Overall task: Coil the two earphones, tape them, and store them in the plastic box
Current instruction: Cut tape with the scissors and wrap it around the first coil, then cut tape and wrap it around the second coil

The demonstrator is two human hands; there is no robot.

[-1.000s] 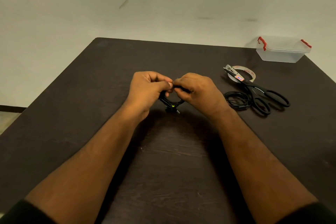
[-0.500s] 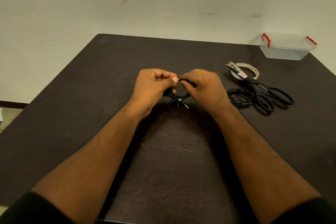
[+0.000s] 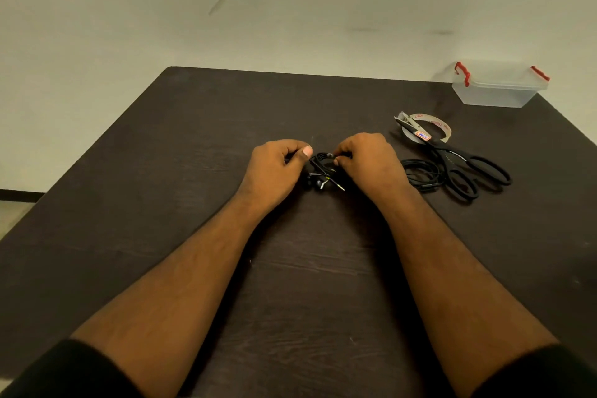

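While hands (image 3: 277, 165) part slightly, coiled earphone (image 3: 321, 168) now exposed.

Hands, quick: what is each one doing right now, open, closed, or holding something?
Left hand: closed, pinching the coiled black earphone.
Right hand: closed, pinching the same earphone coil from the other side.
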